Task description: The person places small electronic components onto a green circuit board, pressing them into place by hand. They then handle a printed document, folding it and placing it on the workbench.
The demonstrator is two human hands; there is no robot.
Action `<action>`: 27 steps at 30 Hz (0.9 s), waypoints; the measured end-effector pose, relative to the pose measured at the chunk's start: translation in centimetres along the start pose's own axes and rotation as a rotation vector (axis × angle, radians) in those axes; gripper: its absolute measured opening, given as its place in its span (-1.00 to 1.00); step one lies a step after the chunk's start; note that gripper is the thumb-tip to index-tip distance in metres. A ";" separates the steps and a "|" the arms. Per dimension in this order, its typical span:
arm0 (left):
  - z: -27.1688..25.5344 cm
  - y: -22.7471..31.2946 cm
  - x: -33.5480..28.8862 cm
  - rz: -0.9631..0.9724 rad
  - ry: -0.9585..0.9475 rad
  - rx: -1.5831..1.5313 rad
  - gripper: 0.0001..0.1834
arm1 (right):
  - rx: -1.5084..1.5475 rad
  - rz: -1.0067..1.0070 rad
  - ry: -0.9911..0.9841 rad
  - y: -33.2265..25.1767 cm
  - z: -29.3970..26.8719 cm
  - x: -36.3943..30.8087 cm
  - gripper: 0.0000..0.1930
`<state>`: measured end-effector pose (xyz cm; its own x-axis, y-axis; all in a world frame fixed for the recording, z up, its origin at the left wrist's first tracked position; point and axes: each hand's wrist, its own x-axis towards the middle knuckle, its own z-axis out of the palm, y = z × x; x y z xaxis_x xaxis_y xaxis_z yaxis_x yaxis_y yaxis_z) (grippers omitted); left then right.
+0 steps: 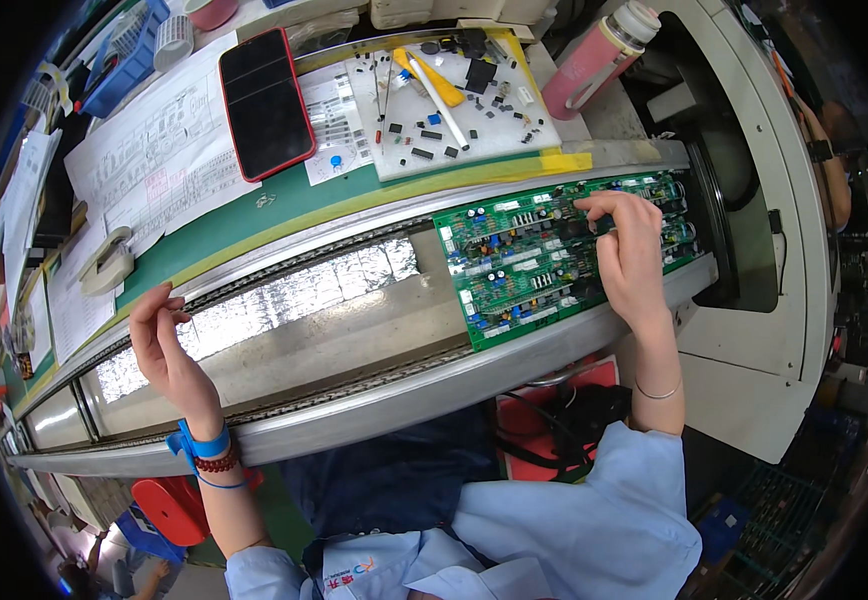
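My right hand (629, 250) is over a green circuit board (499, 255) populated with several white, blue and black parts. Its fingers are bent, with the tips drawn together close to the board's upper half. Whatever sits between those fingertips is too small and too covered to name. Off to the left, my left hand (169, 345) hovers above the far rail of the conveyor. Its fingers curl loosely with gaps between them, and no object shows in them. A blue wrist strap (199, 440) circles that wrist. The board rests across the two rails at the conveyor's right end.
Beyond the rail lie a white foam pad (384, 150) with loose components, a white pen (439, 88) and tweezers (384, 90). A red-edged phone (267, 105), paper drawings (159, 145), a stapler (109, 265) and a pink bottle (594, 70) are also there. A machine housing (744, 350) stands right.
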<state>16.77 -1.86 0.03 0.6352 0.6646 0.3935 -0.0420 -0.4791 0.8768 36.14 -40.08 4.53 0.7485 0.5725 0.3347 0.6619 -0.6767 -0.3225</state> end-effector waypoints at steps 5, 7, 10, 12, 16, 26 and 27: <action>-0.2 0.0 -0.1 0.002 0.009 0.003 -0.78 | 0.039 -0.061 0.049 -0.4 -0.3 -0.8 -0.78; -0.1 0.1 -0.2 -0.001 0.022 -0.008 -0.78 | 0.068 -0.089 0.109 -0.7 -0.3 -1.7 -0.77; -0.2 -0.1 -0.2 0.000 0.022 -0.013 -0.78 | 0.144 -0.111 0.229 -1.2 0.3 -3.6 -0.73; -0.4 -0.5 -0.4 -0.009 0.036 -0.004 -0.78 | 0.143 -0.118 0.241 -1.3 1.0 -5.2 -0.73; -0.5 -0.9 -0.4 0.000 0.079 -0.001 -0.80 | 0.147 -0.067 0.273 -1.2 2.5 -7.5 -0.70; -0.8 -1.8 -0.1 -0.017 0.176 0.060 -0.79 | 0.113 -0.021 0.336 -1.0 3.4 -8.0 -0.65; -0.6 -1.7 0.0 -0.027 0.194 0.070 -0.79 | 0.111 -0.018 0.345 -0.9 3.5 -8.0 -0.65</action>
<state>16.35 -0.72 -1.31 0.4748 0.7725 0.4216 0.0312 -0.4935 0.8692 29.70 -42.49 -0.96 0.6912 0.3807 0.6143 0.6892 -0.6031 -0.4017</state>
